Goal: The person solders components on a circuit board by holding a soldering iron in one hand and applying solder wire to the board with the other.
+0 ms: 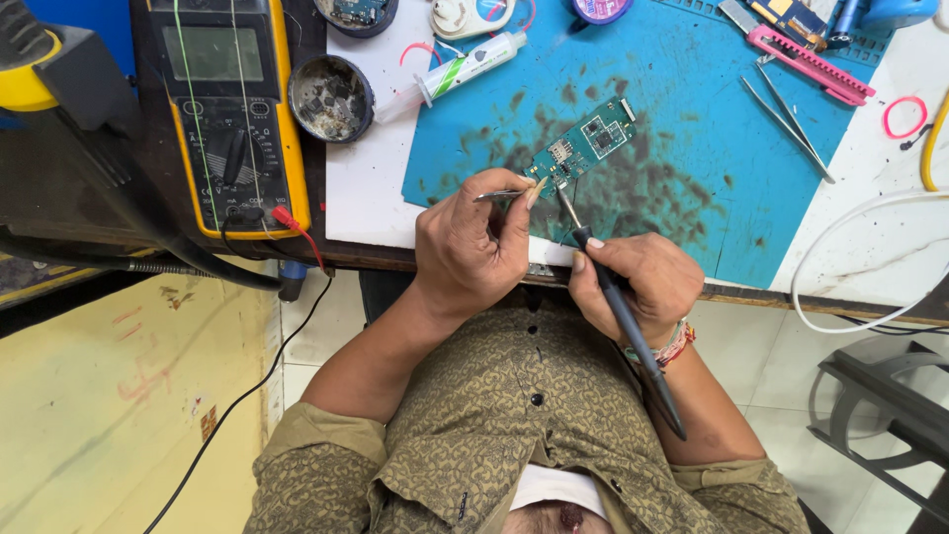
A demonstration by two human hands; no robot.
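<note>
A small green circuit board (588, 141) lies on a stained blue work mat (692, 119). My left hand (470, 247) grips metal tweezers (502, 195), their tips at the board's near end. My right hand (638, 282) holds a dark soldering iron (618, 302) like a pen. Its tip touches the same end of the board, just right of the tweezers. Both hands rest at the table's front edge.
A yellow multimeter (222, 109) with red and black leads sits at the left. Beside it stand a round tin (331, 97) and a syringe (460, 67). Spare tweezers (791, 124) and a pink tool (811, 64) lie at the mat's right. A white cable (840, 257) loops on the right.
</note>
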